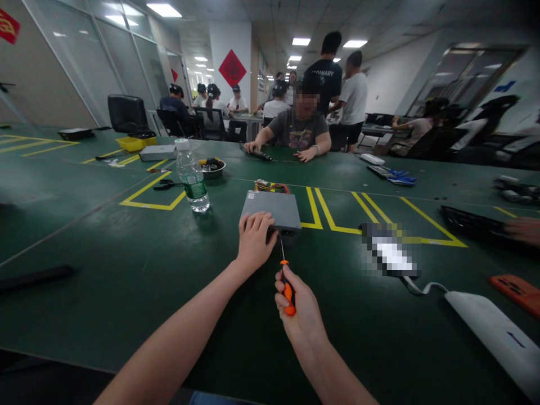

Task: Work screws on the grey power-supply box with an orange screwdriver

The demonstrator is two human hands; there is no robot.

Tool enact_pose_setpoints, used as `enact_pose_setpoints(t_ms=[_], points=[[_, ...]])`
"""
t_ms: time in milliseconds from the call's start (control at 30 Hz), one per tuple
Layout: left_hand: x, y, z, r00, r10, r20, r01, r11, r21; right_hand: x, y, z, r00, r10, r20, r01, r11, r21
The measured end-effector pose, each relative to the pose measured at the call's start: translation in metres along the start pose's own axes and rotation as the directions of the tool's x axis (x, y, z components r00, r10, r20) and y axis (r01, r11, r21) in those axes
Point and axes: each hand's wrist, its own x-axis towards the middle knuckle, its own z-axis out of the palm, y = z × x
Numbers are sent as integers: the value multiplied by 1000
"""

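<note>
A box (274, 205) is lying on the table (126, 304), wires (274, 187) showing at its far side. The person's left hand (254, 239) is grasping its near edge, fingers on top; the right hand (300, 301) is gripping a screwdriver (289, 293), shaft pointing at its near side. A bottle (193, 183) is standing left, and a far co-worker (297, 134) is resting a hand on a tool (264, 155)

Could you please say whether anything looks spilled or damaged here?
Nothing stands out: the grey box under the left hand shows no visible damage, the bottle stands upright and capped, and no spill shows.
</note>
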Motion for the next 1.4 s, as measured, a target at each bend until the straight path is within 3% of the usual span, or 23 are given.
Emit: enact_pose_setpoints(t_ms=[433, 933, 1400], points=[[0, -2, 1, 1000, 21, -5, -21, 1000, -11, 5, -6, 0, 988, 105, 113, -119, 985, 125], [0, -1, -3, 999, 29, 14, -29, 1000, 6, -1, -18, -25, 1000, -2, 14, 2, 1000, -1], [-1, -2, -2, 999, 34, 29, -34, 999, -3, 5, -21, -27, 997, -81, -15, 80, 995, -52]])
